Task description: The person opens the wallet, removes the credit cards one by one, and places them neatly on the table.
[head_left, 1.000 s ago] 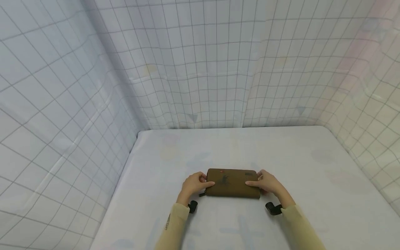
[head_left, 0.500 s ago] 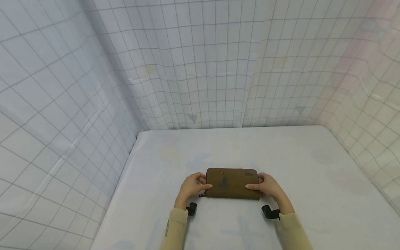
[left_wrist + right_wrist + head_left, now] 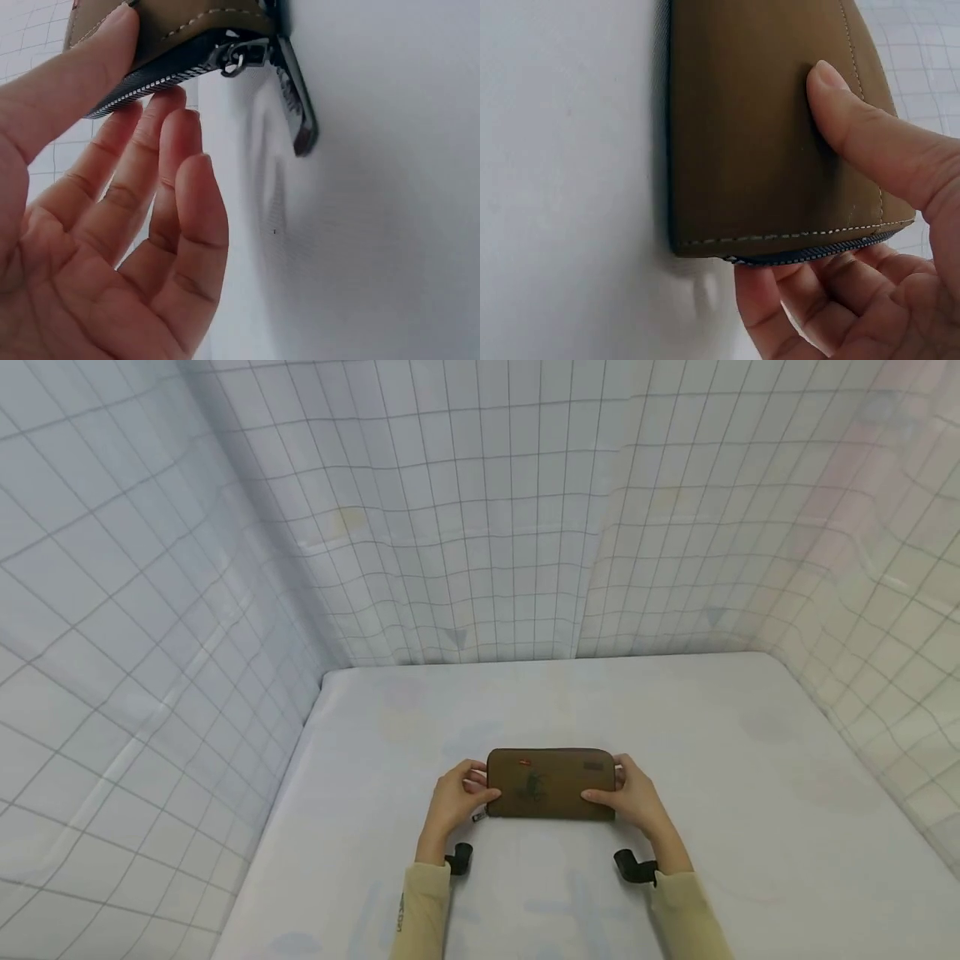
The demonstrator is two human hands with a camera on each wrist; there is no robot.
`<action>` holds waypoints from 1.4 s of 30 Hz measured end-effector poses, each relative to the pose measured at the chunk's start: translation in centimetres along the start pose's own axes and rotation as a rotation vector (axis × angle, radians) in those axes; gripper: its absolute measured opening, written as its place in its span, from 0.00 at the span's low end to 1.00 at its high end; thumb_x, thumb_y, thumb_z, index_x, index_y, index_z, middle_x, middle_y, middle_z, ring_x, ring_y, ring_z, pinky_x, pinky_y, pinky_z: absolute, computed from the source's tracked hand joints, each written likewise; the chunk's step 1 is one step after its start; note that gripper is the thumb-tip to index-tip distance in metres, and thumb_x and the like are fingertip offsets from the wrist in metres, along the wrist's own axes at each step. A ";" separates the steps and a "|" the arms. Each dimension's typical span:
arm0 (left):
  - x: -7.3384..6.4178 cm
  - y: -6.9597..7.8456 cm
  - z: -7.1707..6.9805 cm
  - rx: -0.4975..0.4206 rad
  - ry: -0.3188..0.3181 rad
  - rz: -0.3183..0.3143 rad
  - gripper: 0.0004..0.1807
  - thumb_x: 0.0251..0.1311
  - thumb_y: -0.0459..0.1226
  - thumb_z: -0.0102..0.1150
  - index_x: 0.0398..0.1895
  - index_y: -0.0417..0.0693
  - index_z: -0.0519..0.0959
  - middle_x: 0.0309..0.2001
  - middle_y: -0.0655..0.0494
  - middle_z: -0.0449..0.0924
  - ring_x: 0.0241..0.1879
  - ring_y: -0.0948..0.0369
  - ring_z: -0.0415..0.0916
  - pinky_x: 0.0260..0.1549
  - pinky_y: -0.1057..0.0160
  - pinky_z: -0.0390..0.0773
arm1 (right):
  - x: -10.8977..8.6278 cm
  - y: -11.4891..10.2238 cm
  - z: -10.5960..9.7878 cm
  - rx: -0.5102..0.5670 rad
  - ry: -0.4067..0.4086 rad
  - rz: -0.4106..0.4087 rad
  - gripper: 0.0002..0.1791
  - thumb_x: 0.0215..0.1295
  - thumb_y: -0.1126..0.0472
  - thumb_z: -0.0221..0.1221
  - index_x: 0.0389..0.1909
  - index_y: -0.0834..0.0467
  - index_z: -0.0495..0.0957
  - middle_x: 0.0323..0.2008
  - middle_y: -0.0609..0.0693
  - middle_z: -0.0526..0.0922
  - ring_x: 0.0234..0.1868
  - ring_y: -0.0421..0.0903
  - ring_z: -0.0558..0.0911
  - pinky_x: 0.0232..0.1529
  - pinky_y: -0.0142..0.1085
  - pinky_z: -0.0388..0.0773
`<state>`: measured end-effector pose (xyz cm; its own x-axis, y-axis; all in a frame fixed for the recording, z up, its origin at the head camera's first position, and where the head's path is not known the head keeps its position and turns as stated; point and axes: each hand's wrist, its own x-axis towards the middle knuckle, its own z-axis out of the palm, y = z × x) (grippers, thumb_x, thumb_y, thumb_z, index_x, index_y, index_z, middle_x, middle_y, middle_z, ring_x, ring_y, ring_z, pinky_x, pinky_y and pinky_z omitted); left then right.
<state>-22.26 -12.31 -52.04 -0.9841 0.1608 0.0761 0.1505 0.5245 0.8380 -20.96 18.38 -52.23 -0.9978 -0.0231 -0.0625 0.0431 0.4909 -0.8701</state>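
Note:
A brown zip wallet (image 3: 558, 785) with stitched edges is held between both hands over the white table. At its left end, the left hand (image 3: 453, 797) pinches it, thumb on the front and fingers behind the zipped edge. The zipper pull (image 3: 296, 101) dangles from that end in the left wrist view. My right hand (image 3: 637, 793) grips the opposite end; its thumb (image 3: 855, 124) presses the brown face and its fingertips sit at the zipped edge. A small red tag and a dark printed figure show on the front. The wallet's back is hidden.
The white table (image 3: 555, 702) spreads around the wallet. Grid-patterned white curtains (image 3: 480, 527) enclose its back and sides. Black wrist cameras (image 3: 633, 866) are strapped at both wrists, beside pale yellow sleeves (image 3: 423, 906).
The wallet, held in both hands, has tilted so its front faces me more, and it appears slightly higher and further left in the head view. Both hands have moved with it.

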 end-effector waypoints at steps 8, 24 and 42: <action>-0.2 -0.3 0.0 -0.066 0.015 0.019 0.21 0.50 0.40 0.73 0.47 0.48 0.78 0.37 0.56 0.80 0.32 0.60 0.76 0.29 0.60 0.75 | -0.7 -0.1 0.3 -0.117 0.083 -0.084 0.37 0.46 0.48 0.73 0.52 0.61 0.67 0.44 0.59 0.81 0.43 0.55 0.79 0.40 0.48 0.74; -2.7 -0.9 -0.5 0.165 -0.053 0.012 0.16 0.50 0.34 0.71 0.43 0.43 0.82 0.36 0.55 0.77 0.33 0.60 0.69 0.34 0.60 0.70 | -2.4 0.4 1.1 -0.095 0.082 -0.101 0.35 0.50 0.53 0.72 0.55 0.55 0.64 0.41 0.56 0.78 0.19 0.44 0.72 0.19 0.36 0.70; -2.8 -0.5 0.5 0.350 0.025 -0.084 0.09 0.51 0.38 0.69 0.24 0.48 0.76 0.18 0.62 0.66 0.18 0.63 0.63 0.18 0.63 0.65 | -2.3 0.6 1.2 -0.079 0.088 -0.102 0.34 0.49 0.53 0.72 0.55 0.53 0.66 0.41 0.54 0.79 0.24 0.45 0.72 0.22 0.35 0.69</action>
<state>-19.52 -12.65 -52.96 -0.9958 0.0863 0.0318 0.0878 0.7904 0.6062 -18.54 17.67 -53.25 -0.9975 -0.0014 0.0700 -0.0589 0.5568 -0.8286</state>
